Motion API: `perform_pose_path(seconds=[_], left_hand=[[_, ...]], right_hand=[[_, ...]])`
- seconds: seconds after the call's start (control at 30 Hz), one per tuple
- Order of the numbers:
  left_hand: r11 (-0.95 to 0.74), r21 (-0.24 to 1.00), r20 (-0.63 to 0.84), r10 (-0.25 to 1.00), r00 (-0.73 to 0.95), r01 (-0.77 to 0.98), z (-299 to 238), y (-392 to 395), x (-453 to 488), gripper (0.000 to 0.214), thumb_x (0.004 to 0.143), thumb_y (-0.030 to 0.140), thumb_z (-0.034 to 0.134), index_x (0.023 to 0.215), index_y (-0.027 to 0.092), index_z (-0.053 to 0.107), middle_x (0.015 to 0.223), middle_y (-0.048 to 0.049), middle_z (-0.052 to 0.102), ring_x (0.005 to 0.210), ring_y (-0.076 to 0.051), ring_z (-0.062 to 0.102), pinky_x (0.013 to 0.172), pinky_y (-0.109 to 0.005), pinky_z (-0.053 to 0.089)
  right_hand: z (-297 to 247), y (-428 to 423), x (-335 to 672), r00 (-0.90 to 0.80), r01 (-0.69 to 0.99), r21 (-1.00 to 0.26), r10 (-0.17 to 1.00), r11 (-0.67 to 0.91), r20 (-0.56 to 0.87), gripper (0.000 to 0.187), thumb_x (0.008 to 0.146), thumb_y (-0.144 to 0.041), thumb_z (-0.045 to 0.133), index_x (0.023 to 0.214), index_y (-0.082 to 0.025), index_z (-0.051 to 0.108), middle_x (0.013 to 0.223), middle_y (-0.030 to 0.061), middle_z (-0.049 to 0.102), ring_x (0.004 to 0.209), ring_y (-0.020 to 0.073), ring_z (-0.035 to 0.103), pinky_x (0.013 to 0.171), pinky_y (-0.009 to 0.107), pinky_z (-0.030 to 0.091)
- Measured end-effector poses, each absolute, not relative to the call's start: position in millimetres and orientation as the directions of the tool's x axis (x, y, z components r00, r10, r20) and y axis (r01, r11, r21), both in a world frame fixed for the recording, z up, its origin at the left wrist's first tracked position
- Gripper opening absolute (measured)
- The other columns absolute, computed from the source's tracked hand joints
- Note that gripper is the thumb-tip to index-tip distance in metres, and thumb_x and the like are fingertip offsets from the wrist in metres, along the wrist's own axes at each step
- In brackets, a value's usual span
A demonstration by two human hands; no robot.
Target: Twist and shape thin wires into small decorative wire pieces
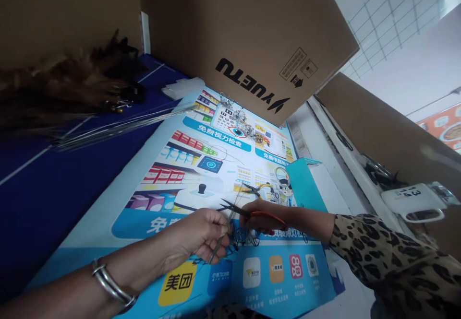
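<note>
My left hand pinches a thin, light wire-like strand between thumb and fingers. Its tip rises toward the scissors. In my right hand are scissors with red handles; their dark blades stand apart, pointing left, close to the strand above my left fingers. Whether the blades touch the strand I cannot tell. Below and between the hands lies a tangle of dark thin wire. Just beyond my right hand rest pliers with yellow and black handles.
A printed poster covers the work surface. Small wire tangles lie farther back, before a large cardboard box. Long thin wires and brown hair-like bundles are on the left. A white mug stands at right.
</note>
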State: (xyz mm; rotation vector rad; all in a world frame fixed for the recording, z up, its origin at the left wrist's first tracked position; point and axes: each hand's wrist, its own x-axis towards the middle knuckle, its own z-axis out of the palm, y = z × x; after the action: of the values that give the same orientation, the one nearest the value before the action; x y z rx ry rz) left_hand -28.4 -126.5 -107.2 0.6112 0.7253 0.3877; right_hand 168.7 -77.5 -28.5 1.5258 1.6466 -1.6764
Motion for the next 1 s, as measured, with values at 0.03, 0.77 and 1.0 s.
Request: perform_pose_path(seconds=[0.03, 0.77, 1.0], left_hand=[[0.76, 0.637, -0.496, 0.53, 0.688, -0.127, -104.9, -128.1, -27.9, 0.024, 0.06, 0.031, 0.067, 0.071, 0.015, 0.053, 0.062, -0.0017, 0.062, 0.052, -0.016, 0.06, 0.045, -0.025, 0.048], [0.729, 0.607, -0.49, 0.656, 0.574, -0.314, -94.9, -153.6, -14.1, 0.012, 0.064, 0.021, 0.059, 0.071, 0.014, 0.051, 0.066, -0.0022, 0.059, 0.054, -0.013, 0.057, 0.049, -0.025, 0.046], [0.711, 0.622, -0.457, 0.67, 0.585, -0.329, -99.9, -155.8, -12.5, 0.01, 0.061, 0.017, 0.057, 0.068, 0.014, 0.052, 0.062, -0.0029, 0.06, 0.051, -0.014, 0.057, 0.05, -0.027, 0.048]], right_hand=[[-30.2, -76.3, 170.0, -0.385, 0.813, -0.506, 0.387, -0.287, -0.838, 0.017, 0.076, -0.022, 0.053, 0.091, -0.016, 0.059, 0.05, -0.0061, 0.046, 0.037, 0.005, 0.042, 0.036, 0.015, 0.036], [-45.7, -90.6, 176.8, -0.462, 0.799, -0.589, 0.504, -0.12, -0.73, 0.017, 0.082, -0.029, 0.051, 0.089, -0.015, 0.056, 0.05, -0.0072, 0.044, 0.033, 0.0042, 0.038, 0.029, 0.014, 0.031], [-11.2, -92.4, 161.2, -0.517, 0.805, -0.59, 0.42, -0.057, -0.746, 0.027, 0.079, -0.038, 0.056, 0.07, -0.014, 0.05, 0.052, -0.0052, 0.048, 0.04, 0.005, 0.044, 0.038, 0.015, 0.036]])
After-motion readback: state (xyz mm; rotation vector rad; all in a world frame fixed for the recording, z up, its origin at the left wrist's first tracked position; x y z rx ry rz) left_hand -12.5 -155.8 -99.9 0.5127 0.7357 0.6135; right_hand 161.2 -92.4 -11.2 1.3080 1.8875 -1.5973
